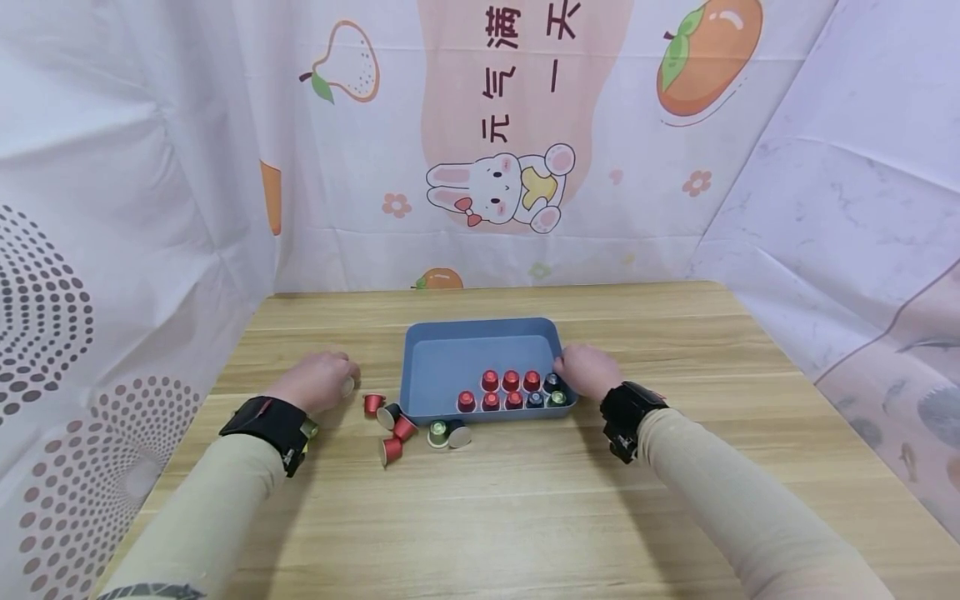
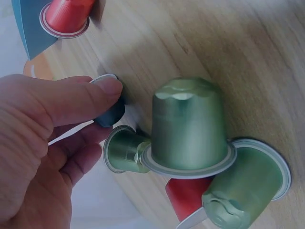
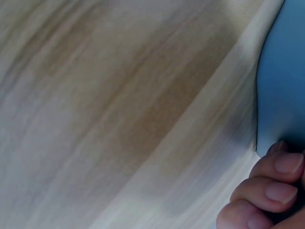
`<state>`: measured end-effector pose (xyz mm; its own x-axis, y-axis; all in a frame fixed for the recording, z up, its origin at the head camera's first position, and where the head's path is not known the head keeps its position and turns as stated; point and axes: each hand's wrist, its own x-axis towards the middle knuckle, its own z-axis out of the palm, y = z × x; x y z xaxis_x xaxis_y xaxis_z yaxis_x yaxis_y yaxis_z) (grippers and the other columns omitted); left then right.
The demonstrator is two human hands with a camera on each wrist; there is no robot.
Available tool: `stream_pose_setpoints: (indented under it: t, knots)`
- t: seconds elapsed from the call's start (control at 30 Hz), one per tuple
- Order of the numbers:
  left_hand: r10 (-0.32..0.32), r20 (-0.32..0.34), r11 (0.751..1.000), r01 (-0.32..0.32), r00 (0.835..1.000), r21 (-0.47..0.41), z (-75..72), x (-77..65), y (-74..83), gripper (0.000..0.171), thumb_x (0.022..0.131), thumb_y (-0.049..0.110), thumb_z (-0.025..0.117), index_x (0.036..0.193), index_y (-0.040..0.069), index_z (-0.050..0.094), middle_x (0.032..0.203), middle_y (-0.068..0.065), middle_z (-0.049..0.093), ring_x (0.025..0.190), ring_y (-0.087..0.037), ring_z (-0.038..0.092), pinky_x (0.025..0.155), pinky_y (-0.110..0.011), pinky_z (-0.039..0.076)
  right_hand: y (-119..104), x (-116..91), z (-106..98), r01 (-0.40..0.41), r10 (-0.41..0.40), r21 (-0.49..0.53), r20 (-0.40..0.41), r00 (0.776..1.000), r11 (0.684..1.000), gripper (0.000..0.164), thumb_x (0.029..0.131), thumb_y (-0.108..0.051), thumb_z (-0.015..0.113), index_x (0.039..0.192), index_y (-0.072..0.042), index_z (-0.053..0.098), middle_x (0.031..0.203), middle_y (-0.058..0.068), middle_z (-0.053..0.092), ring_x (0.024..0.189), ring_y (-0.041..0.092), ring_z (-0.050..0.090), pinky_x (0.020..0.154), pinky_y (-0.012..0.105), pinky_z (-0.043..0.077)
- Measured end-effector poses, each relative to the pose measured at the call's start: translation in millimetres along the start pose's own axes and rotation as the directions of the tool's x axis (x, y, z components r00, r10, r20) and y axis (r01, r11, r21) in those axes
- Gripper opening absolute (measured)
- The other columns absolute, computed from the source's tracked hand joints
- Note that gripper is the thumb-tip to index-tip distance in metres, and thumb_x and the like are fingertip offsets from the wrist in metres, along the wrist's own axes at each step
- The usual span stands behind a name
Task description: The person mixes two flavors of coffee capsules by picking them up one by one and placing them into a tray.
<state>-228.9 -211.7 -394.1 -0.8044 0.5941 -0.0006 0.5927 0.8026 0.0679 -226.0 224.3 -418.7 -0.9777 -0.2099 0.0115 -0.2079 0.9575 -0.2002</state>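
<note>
My left hand (image 1: 322, 382) is left of the tray, its thumb and fingers pinching a dark coffee capsule (image 2: 110, 114) just above the table. Beside that hand, green capsules (image 2: 188, 126) and a red one lie close together. My right hand (image 1: 591, 371) is at the right rim of the blue tray (image 1: 450, 354), fingers curled. A dark capsule (image 1: 552, 382) stands against its fingertips; whether the hand grips the rim or that capsule is hidden. Red capsules (image 1: 511, 381), dark ones and a green one (image 1: 557, 398) stand in two rows along the tray's near right part.
Between my left hand and the tray's near left corner lie several loose capsules, among them a red capsule (image 1: 392, 451), a dark capsule (image 1: 388, 416) and a green capsule (image 1: 438, 432). A wooden table (image 1: 480, 508) carries everything. Behind it hangs a printed curtain (image 1: 360, 250).
</note>
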Motion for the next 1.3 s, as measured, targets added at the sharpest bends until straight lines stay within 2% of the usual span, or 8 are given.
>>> stream_pose_setpoints:
  t: [0.1,0.3,0.67,0.87,0.93,1.03,1.17,1.3]
  knots:
    - [0.002,-0.006,1.0,-0.002,1.0,-0.007,-0.5,1.0,0.4,0.013,0.084,-0.001,0.069,0.095,0.004,0.074,0.09,-0.009,0.065,0.084,-0.028,0.066,0.081,-0.047,0.054,0,0,1,0.0,0.0,-0.001,0.0,1.0,1.0,0.037,0.098,-0.015,0.052,0.062,-0.012,0.045,0.07,0.009,0.058,0.063,0.024,0.054,0.064,0.049,0.051]
    - [-0.028,-0.002,0.998,0.028,1.0,-0.052,-4.6,4.1,2.1,0.024,0.086,0.003,0.073,0.109,-0.002,0.072,0.096,-0.01,0.063,0.083,-0.024,0.063,0.079,-0.043,0.054,0,1,1,-0.007,0.007,-0.002,0.004,1.0,1.0,0.037,0.098,-0.016,0.051,0.062,-0.012,0.045,0.071,0.009,0.059,0.063,0.024,0.054,0.065,0.049,0.051]
    - [-0.014,-0.099,0.999,0.009,0.995,-0.053,-17.1,16.0,20.4,0.028,0.091,0.007,0.074,0.116,-0.003,0.071,0.099,-0.013,0.062,0.082,-0.021,0.064,0.077,-0.04,0.057,0,-1,0,-0.016,0.016,0.016,0.009,1.0,1.0,0.04,0.098,-0.015,0.052,0.06,-0.014,0.041,0.066,0.006,0.054,0.06,0.022,0.052,0.061,0.045,0.049]
    - [-0.053,-0.1,0.993,0.041,0.994,-0.114,-22.9,24.2,27.4,0.049,0.09,0.01,0.077,0.131,-0.004,0.056,0.115,-0.019,0.066,0.096,-0.028,0.066,0.087,-0.046,0.056,0,0,0,-0.006,0.006,0.013,0.0,1.0,1.0,0.039,0.098,-0.015,0.052,0.06,-0.014,0.041,0.065,0.006,0.053,0.06,0.022,0.052,0.061,0.045,0.049]
    - [-0.072,-0.094,0.986,0.057,0.993,-0.157,-25.0,25.9,29.3,0.049,0.089,0.01,0.078,0.129,-0.002,0.052,0.115,-0.02,0.067,0.097,-0.028,0.066,0.087,-0.046,0.056,0,0,1,-0.004,0.004,0.009,-0.002,1.0,1.0,0.039,0.098,-0.015,0.051,0.06,-0.014,0.042,0.066,0.007,0.054,0.061,0.022,0.052,0.062,0.046,0.05]
    - [-0.083,-0.086,0.98,0.065,0.993,-0.189,-26.8,28.5,30.7,0.04,0.088,0.011,0.08,0.115,0.003,0.052,0.102,-0.013,0.065,0.088,-0.024,0.063,0.079,-0.042,0.055,1,1,2,-0.004,0.004,0.003,-0.003,1.0,1.0,0.039,0.098,-0.015,0.051,0.06,-0.013,0.042,0.067,0.007,0.056,0.061,0.023,0.053,0.063,0.047,0.05]
    - [-0.07,-0.094,0.982,0.053,0.993,-0.18,-28.8,31.6,32.5,0.033,0.088,0.014,0.082,0.101,0.007,0.052,0.089,-0.005,0.056,0.079,-0.021,0.057,0.072,-0.037,0.05,1,1,2,0.001,-0.001,0.003,-0.003,1.0,1.0,0.039,0.098,-0.014,0.051,0.06,-0.013,0.042,0.068,0.008,0.056,0.062,0.023,0.053,0.063,0.047,0.051]
    - [-0.042,-0.122,0.987,0.022,0.992,-0.159,-31.3,34.3,37.4,0.032,0.087,0.016,0.082,0.101,0.009,0.054,0.093,-0.004,0.056,0.081,-0.021,0.058,0.073,-0.037,0.052,1,1,2,0.005,-0.005,0.006,-0.004,1.0,1.0,0.038,0.098,-0.014,0.051,0.06,-0.013,0.043,0.069,0.009,0.058,0.062,0.023,0.054,0.063,0.047,0.051]
